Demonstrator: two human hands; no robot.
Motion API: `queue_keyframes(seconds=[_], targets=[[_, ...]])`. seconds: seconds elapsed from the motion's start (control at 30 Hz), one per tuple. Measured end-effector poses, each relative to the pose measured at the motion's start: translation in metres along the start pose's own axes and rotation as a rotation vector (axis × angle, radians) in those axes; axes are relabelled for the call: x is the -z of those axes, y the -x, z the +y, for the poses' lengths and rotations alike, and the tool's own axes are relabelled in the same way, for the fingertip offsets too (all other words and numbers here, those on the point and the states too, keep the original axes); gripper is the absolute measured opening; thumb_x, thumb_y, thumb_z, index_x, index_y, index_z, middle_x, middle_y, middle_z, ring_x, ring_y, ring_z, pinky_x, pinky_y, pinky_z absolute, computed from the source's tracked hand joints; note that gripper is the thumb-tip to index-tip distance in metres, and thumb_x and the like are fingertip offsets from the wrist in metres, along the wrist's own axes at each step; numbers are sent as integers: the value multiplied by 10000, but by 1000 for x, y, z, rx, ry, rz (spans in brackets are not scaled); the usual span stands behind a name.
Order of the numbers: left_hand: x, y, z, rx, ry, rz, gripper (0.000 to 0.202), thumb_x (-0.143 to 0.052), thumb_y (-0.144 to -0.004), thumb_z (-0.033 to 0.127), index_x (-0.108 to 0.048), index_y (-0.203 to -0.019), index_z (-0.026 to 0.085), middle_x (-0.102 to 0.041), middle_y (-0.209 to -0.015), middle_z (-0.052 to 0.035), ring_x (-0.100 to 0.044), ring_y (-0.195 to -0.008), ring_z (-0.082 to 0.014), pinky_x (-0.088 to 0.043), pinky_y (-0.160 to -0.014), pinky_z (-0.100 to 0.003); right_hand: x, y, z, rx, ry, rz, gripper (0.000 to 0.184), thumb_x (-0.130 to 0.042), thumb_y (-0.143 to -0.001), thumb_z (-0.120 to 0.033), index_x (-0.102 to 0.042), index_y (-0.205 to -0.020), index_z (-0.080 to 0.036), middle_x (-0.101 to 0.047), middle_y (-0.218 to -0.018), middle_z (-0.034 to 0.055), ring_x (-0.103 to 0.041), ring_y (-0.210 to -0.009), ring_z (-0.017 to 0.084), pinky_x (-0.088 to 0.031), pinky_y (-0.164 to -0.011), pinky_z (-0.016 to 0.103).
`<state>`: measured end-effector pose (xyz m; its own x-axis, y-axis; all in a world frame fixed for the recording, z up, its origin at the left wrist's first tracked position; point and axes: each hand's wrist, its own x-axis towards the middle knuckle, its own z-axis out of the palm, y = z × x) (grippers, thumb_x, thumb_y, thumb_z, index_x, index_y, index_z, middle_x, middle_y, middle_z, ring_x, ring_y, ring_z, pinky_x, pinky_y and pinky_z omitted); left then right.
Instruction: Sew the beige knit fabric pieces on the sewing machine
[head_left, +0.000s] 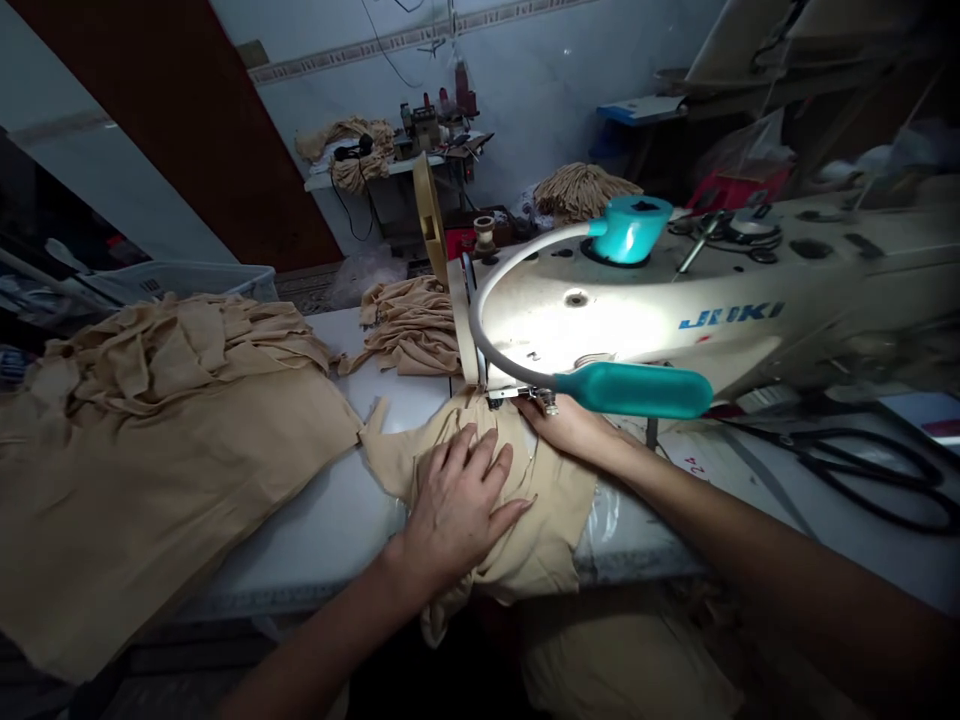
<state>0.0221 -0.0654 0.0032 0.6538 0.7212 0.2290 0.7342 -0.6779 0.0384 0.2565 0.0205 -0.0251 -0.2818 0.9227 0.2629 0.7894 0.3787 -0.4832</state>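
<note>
A piece of tan fabric (555, 505) lies gathered in folds on the table under the needle area of a white JUKI sewing machine (652, 320). My left hand (457, 500) rests on the fabric in front of the presser foot (495, 398), palm down with its fingers spread. Beneath the machine arm, my right hand (566, 425) reaches to the fabric just right of the foot; its fingertips are hidden. A teal gooseneck lamp (637, 390) shines across the machine and hangs in front of that hand.
On the left a large pile of tan fabric (172, 420) covers the table edge, with another bunch (412, 325) behind the needle area. Black-handled scissors (877, 465) lie at right. Beyond stand a second machine (427, 130), a clear plastic bin (202, 280) and a red stool (739, 185).
</note>
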Motion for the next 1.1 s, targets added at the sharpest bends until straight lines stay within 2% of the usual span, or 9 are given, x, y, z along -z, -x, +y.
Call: queue_keyframes(seconds=[0.23, 0.37, 0.43, 0.6, 0.73, 0.83, 0.93, 1.0, 1.1], targets=[[29, 49, 2, -84, 150, -63, 362, -553, -1049, 184, -626, -1401, 225, -685, -1221, -119, -540, -1363, -336, -510, -1110, -524, 33, 105, -38, 282, 4, -110, 417, -668, -1025, -482, -653, -1342, -210, -641, -1489, 158, -521, -1460, 371, -406, -1211, 597], [36, 64, 0, -83, 212, -112, 381, -572, -1010, 128, -633, -1378, 205, -629, -1243, -136, -506, -1371, -333, -511, -1125, -506, 46, 159, -52, 353, 27, -50, 154, -628, -1014, -207, -645, -1167, -201, -714, -1313, 153, -575, -1398, 350, -471, -1144, 558], [37, 64, 1, -80, 223, -124, 369, -579, -1000, 117, -650, -1353, 198, -612, -1237, -141, -508, -1351, -334, -520, -1109, -501, 57, 172, -67, 367, 9, -15, 171, -530, -997, -86, -635, -1034, -216, -739, -1126, 115, -664, -1231, 306, -516, -1057, 496], [48, 59, 3, -29, 226, -111, 222, -573, -986, 75, -712, -1136, 160, -602, -1144, -117, -601, -1110, -270, -584, -917, -397, 81, 182, -123, 431, -18, -280, 192, -560, -902, -45, -612, -934, -227, -650, -852, 26, -610, -727, 195, -466, -705, 347], [55, 56, 7, -37, 87, -43, 186, -551, -988, 48, -706, -1008, 150, -620, -1145, -122, -604, -1104, -280, -594, -890, -399, 60, 177, -146, 396, 73, -566, 92, -688, -897, -121, -666, -875, -208, -672, -856, 31, -628, -711, 200, -414, -613, 337], [52, 62, 13, -169, 77, -105, 110, -606, -977, 82, -698, -963, 140, -636, -1255, -158, -578, -1250, -336, -586, -1001, -457, 36, 168, -143, 339, 11, -511, 83, -661, -1009, -229, -729, -1026, -184, -715, -999, 57, -680, -837, 206, -465, -686, 322], [46, 79, 15, -178, 180, -90, 261, -636, -977, 127, -683, -1233, 140, -567, -1472, -179, -516, -1399, -352, -530, -1137, -488, 26, 164, -135, 211, -81, -356, 201, -567, -1034, -150, -741, -1125, -191, -726, -1059, 70, -683, -870, 195, -473, -718, 300], [42, 92, 10, -90, 269, 8, 388, -636, -1008, 182, -618, -1396, 188, -558, -1509, -156, -544, -1392, -315, -524, -1149, -464, 26, 165, -133, 93, -178, -257, 240, -533, -1034, -131, -758, -1086, -196, -738, -1007, 68, -687, -849, 190, -476, -719, 287], [36, 109, -3, 172, 392, 212, 301, -600, -1060, 232, -638, -1359, 240, -667, -1290, -101, -672, -1166, -227, -584, -1004, -367, 28, 171, -135, -90, -444, -161, 229, -550, -1057, -231, -778, -1032, -215, -760, -901, 31, -701, -780, 165, -494, -709, 260]])
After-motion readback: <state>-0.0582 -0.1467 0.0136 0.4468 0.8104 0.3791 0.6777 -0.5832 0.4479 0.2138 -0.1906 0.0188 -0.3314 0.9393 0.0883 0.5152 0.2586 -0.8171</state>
